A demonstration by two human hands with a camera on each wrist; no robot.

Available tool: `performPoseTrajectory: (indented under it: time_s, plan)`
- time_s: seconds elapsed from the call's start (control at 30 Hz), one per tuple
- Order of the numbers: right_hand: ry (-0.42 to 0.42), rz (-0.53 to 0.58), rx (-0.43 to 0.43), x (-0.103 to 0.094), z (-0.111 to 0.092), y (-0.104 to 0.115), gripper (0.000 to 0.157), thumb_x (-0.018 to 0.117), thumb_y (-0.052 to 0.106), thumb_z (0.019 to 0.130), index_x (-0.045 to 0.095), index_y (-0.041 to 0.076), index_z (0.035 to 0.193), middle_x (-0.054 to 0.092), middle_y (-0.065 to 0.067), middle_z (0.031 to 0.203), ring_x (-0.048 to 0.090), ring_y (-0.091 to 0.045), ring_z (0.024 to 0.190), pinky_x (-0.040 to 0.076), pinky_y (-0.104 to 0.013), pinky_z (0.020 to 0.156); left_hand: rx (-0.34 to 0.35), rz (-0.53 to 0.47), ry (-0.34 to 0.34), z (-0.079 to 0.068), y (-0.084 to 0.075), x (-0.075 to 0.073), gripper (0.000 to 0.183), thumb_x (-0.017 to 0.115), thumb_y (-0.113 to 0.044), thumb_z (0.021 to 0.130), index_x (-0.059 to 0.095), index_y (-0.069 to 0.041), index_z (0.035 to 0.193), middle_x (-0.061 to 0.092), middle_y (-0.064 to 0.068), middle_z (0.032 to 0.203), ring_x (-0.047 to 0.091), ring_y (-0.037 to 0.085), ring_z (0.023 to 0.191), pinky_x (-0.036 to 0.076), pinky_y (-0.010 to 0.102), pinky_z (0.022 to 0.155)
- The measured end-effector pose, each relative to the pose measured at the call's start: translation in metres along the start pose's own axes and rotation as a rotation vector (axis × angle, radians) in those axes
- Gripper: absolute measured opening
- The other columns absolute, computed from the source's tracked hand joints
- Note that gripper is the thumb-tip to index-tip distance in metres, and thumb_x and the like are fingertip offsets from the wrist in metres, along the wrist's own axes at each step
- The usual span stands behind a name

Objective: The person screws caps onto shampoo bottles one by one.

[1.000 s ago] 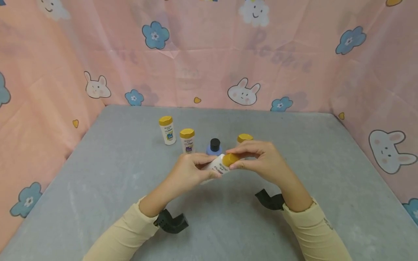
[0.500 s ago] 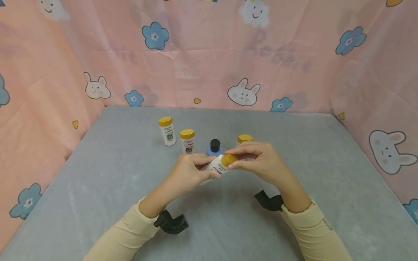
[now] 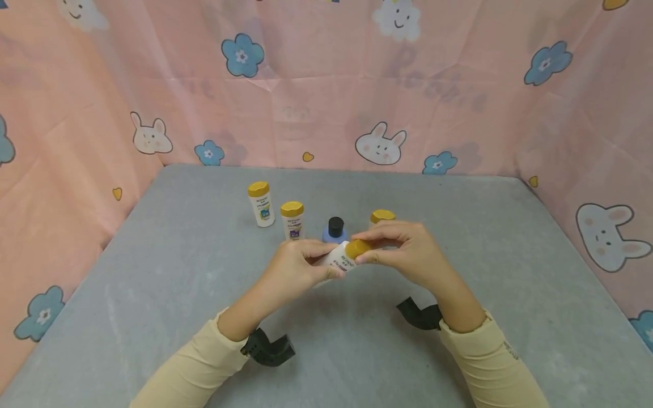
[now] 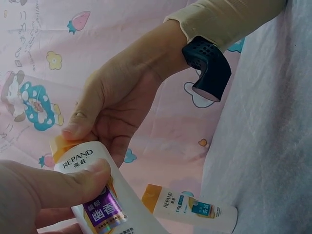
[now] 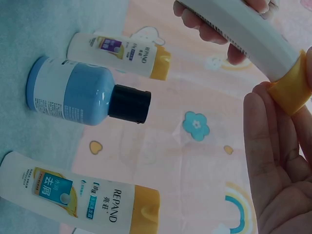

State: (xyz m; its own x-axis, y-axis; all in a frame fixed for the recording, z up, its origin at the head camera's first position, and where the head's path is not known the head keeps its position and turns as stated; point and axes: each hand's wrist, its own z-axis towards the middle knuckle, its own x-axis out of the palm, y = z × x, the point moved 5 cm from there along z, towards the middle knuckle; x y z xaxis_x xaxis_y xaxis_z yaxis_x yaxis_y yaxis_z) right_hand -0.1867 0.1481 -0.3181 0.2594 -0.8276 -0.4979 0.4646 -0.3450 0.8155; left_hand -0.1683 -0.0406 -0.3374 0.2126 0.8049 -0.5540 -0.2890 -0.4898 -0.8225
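A white shampoo bottle with a gold cap is held tilted above the table, its purple label turned up in the left wrist view. My left hand grips the bottle's body, thumb across the front. At the other end, my right hand pinches the gold cap between thumb and fingers. The cap sits on the bottle. Behind the hands stands a blue bottle with a black cap. Another gold-capped bottle is mostly hidden by my right hand; the right wrist view shows its teal label.
Two more white bottles with gold caps stand upright to the left, one farther back and one nearer. They rest on a grey table. A pink printed cloth hangs along the back and sides.
Over the last second, my right fingers and the gold cap have shifted very slightly left. The left hand's grip and the standing bottles look the same.
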Motion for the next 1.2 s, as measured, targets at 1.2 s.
performPoseTrajectory:
  time_s: [1.2]
  plan:
    - [0.002, -0.002, 0.056, -0.0012, -0.0005, -0.0004, 0.030, 0.083, 0.009, 0.078, 0.076, 0.002, 0.106, 0.075, -0.012, 0.102, 0.068, -0.005, 0.087, 0.059, -0.022, 0.078, -0.007, -0.035, -0.039, -0.0019, -0.0021, -0.0007, 0.040, 0.085, -0.017, 0.078, 0.075, -0.008, 0.115, 0.076, 0.006, 0.102, 0.066, 0.013, 0.085, 0.058, 0.023, 0.072]
